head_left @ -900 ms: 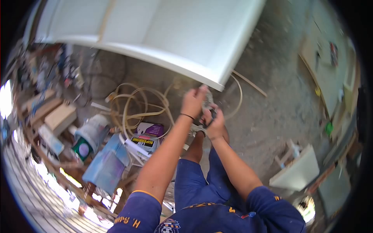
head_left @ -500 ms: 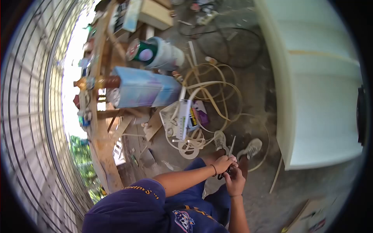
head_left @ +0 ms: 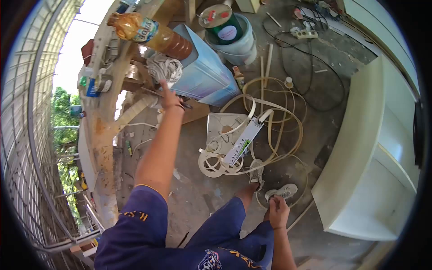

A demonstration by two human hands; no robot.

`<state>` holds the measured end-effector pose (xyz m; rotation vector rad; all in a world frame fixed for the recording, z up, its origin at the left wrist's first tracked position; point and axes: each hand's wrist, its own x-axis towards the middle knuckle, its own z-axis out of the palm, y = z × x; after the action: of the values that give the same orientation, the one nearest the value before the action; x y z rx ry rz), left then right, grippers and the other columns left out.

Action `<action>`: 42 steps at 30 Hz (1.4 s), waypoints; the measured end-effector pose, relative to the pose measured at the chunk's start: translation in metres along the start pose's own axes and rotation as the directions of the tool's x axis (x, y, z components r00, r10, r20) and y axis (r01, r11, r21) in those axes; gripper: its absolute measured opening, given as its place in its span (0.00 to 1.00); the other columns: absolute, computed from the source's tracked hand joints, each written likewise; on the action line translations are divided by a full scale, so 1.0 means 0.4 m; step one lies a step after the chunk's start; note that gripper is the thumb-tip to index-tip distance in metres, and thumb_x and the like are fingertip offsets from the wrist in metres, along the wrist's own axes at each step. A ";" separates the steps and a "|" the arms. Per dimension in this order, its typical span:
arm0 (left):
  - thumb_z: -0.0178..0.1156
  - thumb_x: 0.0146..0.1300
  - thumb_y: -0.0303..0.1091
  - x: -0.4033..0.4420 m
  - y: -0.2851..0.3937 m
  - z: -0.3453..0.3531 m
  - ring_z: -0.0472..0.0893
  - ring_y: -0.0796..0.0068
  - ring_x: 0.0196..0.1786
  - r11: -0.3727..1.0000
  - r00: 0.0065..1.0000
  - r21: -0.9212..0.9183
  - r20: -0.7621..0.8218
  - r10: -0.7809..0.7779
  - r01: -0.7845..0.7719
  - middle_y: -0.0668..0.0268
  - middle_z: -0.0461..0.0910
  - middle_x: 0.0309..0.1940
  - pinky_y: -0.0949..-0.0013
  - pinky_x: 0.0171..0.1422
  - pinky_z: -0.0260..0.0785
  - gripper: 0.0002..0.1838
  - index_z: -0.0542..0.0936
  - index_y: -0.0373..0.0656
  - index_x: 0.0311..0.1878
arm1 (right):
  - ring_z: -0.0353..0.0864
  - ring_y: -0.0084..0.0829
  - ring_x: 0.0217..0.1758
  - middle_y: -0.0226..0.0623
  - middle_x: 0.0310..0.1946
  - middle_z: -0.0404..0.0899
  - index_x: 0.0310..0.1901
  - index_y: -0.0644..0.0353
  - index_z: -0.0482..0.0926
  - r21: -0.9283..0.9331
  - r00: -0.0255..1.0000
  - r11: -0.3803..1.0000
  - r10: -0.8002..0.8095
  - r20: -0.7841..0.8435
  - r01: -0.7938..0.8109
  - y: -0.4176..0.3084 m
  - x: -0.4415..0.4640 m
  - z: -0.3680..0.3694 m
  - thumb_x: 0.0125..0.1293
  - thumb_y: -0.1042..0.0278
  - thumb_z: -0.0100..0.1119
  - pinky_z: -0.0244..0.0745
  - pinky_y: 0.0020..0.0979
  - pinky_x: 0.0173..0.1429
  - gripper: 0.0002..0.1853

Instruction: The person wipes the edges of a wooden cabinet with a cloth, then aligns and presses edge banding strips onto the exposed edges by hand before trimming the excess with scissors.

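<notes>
My left hand [head_left: 170,100] is stretched out to the left, beside a bundle of white cord [head_left: 164,68] on top of a blue metal can [head_left: 202,74]. Its fingers are partly hidden; a dark piece, apparently the handle of the scissors [head_left: 187,105], sticks out next to the wrist. Low over my shoes, my right hand [head_left: 279,212] is closed with its fingertips together; whatever is between them is too small to make out. A pale flexible strip [head_left: 299,135] lies in loose loops on the floor, one loop passing close to my right hand.
A long box marked PVC SHEET [head_left: 243,140] lies on the coiled strip. A brown-filled bottle [head_left: 168,42] is beside the cord. Behind stand a bucket [head_left: 245,51] and a green tin [head_left: 227,31]. A white cabinet [head_left: 351,166] stands right; a wooden bench [head_left: 101,148] is left.
My hands were together over my shoes with the scissors. My left hand has since swung far left toward the can, while my right hand stayed low. The view has shifted.
</notes>
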<state>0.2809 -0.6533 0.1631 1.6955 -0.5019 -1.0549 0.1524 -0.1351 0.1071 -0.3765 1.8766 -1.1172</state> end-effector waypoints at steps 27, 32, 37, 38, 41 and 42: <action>0.64 0.61 0.30 -0.778 -0.393 -0.531 0.67 0.89 0.29 0.674 -0.017 0.670 0.705 -0.709 -0.311 0.67 0.79 0.36 0.82 0.35 0.62 0.11 0.76 0.38 0.44 | 0.75 0.53 0.51 0.57 0.51 0.71 0.74 0.45 0.50 -0.400 0.765 0.755 0.203 -0.611 -0.520 0.151 -0.212 -0.385 0.47 0.44 0.64 0.72 0.43 0.56 0.53; 0.54 0.69 0.39 -0.607 -0.453 -0.494 0.66 0.87 0.23 0.462 0.384 0.820 0.568 -0.728 -0.338 0.68 0.76 0.29 0.80 0.26 0.60 0.11 0.77 0.40 0.41 | 0.76 0.57 0.47 0.56 0.48 0.70 0.71 0.34 0.54 -0.551 0.721 0.467 0.496 -0.485 -0.692 0.227 -0.317 -0.639 0.47 0.45 0.62 0.73 0.45 0.51 0.46; 0.56 0.67 0.40 -0.487 -0.432 -0.455 0.65 0.86 0.20 0.388 0.629 0.907 0.398 -0.668 -0.161 0.71 0.72 0.24 0.81 0.24 0.60 0.12 0.76 0.40 0.40 | 0.78 0.56 0.45 0.55 0.46 0.70 0.70 0.37 0.55 -0.566 0.800 0.566 0.388 -0.458 -0.599 0.318 -0.233 -0.669 0.44 0.47 0.63 0.74 0.47 0.49 0.48; 0.57 0.67 0.41 -0.476 -0.427 -0.458 0.65 0.86 0.20 0.364 0.643 0.918 0.376 -0.667 -0.160 0.71 0.71 0.23 0.81 0.23 0.60 0.12 0.75 0.41 0.39 | 0.78 0.56 0.44 0.56 0.47 0.70 0.70 0.37 0.54 -0.556 0.785 0.554 0.440 -0.436 -0.619 0.307 -0.235 -0.675 0.44 0.48 0.63 0.74 0.47 0.49 0.48; 0.58 0.65 0.43 -0.472 -0.457 -0.492 0.65 0.86 0.18 0.307 0.659 0.939 0.332 -0.675 -0.158 0.72 0.69 0.22 0.80 0.21 0.59 0.13 0.74 0.43 0.35 | 0.78 0.56 0.43 0.57 0.47 0.70 0.71 0.39 0.54 -0.584 0.800 0.550 0.460 -0.385 -0.598 0.284 -0.192 -0.707 0.44 0.48 0.63 0.74 0.48 0.49 0.49; 0.59 0.65 0.44 -0.476 -0.475 -0.503 0.65 0.85 0.18 0.253 0.656 0.952 0.302 -0.691 -0.172 0.72 0.69 0.21 0.80 0.20 0.58 0.13 0.73 0.44 0.33 | 0.78 0.57 0.42 0.58 0.47 0.69 0.71 0.40 0.53 -0.604 0.817 0.555 0.449 -0.361 -0.572 0.280 -0.166 -0.721 0.44 0.48 0.63 0.75 0.48 0.48 0.49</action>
<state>0.3188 -0.3290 0.0838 2.4404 -1.6837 -1.9776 -0.0259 0.1262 0.1072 -0.1049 2.3075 0.0063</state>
